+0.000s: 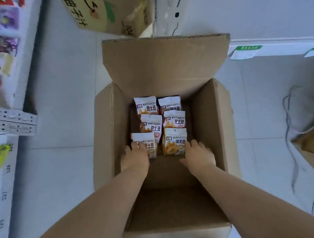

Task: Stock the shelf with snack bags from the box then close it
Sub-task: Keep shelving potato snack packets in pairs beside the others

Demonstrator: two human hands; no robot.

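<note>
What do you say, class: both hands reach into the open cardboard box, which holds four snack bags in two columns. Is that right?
Not quite. The head view shows six snack bags, not four, in two columns. The rest stands: the left hand and the right hand reach into the open cardboard box.

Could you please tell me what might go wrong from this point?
The left hand lies on the near-left bag, which the bag behind seems to overlap; lifting may drag that one askew. The right hand is blurred beside the near-right bag and might fumble its grip. Loose cables on the floor could trip someone.
</note>
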